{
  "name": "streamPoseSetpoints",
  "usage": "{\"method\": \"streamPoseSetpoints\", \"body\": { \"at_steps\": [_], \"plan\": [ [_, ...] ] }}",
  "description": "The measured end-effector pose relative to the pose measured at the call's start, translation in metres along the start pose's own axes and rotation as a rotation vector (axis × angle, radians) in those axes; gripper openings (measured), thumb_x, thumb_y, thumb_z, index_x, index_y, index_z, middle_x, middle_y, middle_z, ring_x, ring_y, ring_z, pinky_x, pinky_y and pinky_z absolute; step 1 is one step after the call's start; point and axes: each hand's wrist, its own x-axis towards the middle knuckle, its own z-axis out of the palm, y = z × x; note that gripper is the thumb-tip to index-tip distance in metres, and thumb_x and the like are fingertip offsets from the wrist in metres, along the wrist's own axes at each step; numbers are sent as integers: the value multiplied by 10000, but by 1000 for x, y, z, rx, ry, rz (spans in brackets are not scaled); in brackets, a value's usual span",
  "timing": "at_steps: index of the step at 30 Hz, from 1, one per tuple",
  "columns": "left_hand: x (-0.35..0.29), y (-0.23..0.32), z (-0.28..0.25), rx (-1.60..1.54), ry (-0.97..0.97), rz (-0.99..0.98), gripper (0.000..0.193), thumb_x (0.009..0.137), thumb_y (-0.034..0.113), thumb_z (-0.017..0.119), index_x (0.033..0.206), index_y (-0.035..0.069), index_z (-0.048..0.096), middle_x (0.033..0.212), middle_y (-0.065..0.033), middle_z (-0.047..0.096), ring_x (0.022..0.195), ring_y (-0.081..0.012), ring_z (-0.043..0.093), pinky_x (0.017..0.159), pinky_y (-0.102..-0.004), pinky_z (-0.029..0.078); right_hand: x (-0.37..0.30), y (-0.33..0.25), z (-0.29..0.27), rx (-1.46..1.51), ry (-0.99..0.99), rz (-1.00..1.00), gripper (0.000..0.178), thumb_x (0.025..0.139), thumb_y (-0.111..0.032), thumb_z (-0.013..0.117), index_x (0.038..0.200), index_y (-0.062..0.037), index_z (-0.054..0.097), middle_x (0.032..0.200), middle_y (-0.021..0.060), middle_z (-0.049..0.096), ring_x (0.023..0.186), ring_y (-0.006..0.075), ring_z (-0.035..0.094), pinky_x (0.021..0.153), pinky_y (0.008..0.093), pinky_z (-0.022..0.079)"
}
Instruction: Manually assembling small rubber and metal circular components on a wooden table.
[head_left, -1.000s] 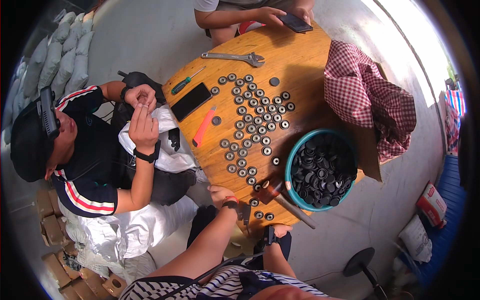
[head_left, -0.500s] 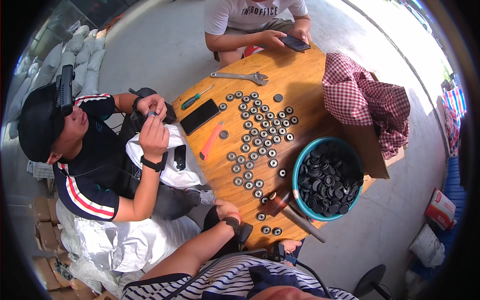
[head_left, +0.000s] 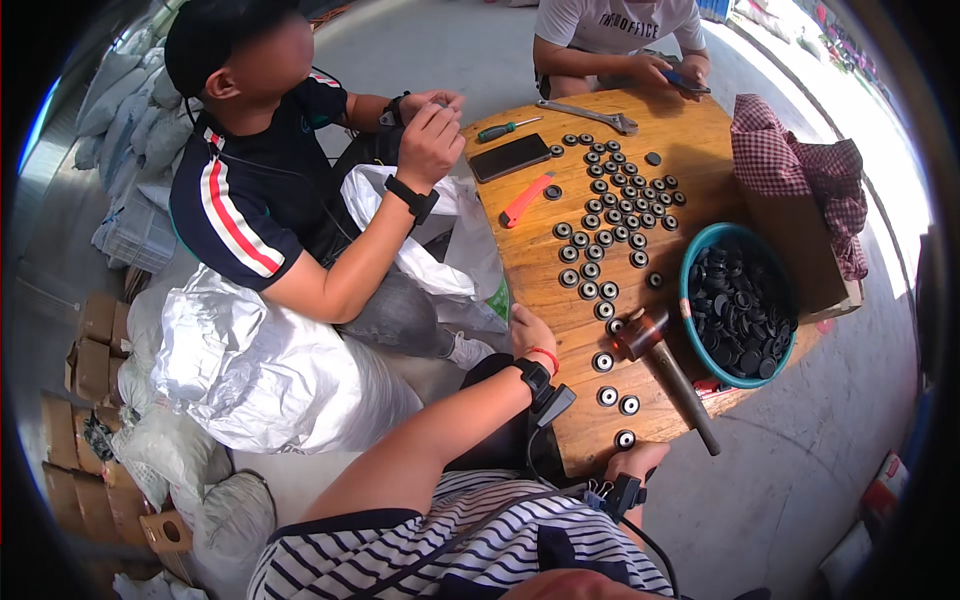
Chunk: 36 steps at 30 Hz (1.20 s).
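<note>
My left hand [head_left: 532, 334] is at the table's left edge, its fingers curled inward; whatever they may hold is hidden. At the front edge is my right hand [head_left: 636, 461], its fingers bent and partly hidden. A round black part with a metal centre [head_left: 625, 440] lies right beside it. Two similar parts, one of them a black-and-metal ring [head_left: 607, 396], lie just farther in. Between these and the basin rests a mallet [head_left: 640, 333] with a reddish-brown head, its dark handle slanting past the table edge. Several more round parts [head_left: 620, 208] cover the table's middle.
A teal basin [head_left: 686, 300] of black caps stands on the right, beside a cardboard box [head_left: 790, 240] with checked cloth [head_left: 800, 160]. Farther back are a phone [head_left: 510, 157], red cutter [head_left: 527, 200], screwdriver [head_left: 510, 128] and wrench [head_left: 590, 115]. Two people sit around the table [head_left: 570, 430].
The view has swung left, shifting the scene rightward. My right hand has come up to the table's front edge, and another round part now lies beside it. My left hand remains by the left edge.
</note>
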Motion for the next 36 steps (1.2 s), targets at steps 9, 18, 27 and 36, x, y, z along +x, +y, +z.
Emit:
{"method": "streamPoseSetpoints", "body": {
  "at_steps": [9,18,27,36],
  "plan": [
    [-21,3,-16,74,-25,213,534,975,430,371,1227,-18,517,1199,-255,581,1115,-408,553,930,-487,442,-7,-18,-43,-199,-200,22,355,979,-297,444,1209,-53,559,1194,91,621,1111,216,576,973,361,435],
    [-20,5,-17,114,-46,285,578,969,378,417,1358,-49,398,1324,-249,503,1214,-389,492,993,-464,410,-103,-77,-30,-337,-367,-647,388,974,-94,499,1341,9,427,1262,116,541,1162,189,528,1003,313,393],
    [-12,4,-27,56,-21,341,569,964,360,424,1335,-72,408,1270,-275,529,1159,-406,528,962,-478,425,-232,-179,48,-107,-1284,-1170,750,947,-585,409,1327,60,447,1217,197,571,1095,294,571,970,416,447],
    [-13,-3,-8,77,-30,339,582,960,375,433,1333,-71,410,1270,-269,532,1158,-408,532,954,-481,431,-295,-252,9,-192,-1702,-1274,559,925,-504,475,1379,-178,474,1369,85,455,1188,178,448,951,382,395]
  ]
}}
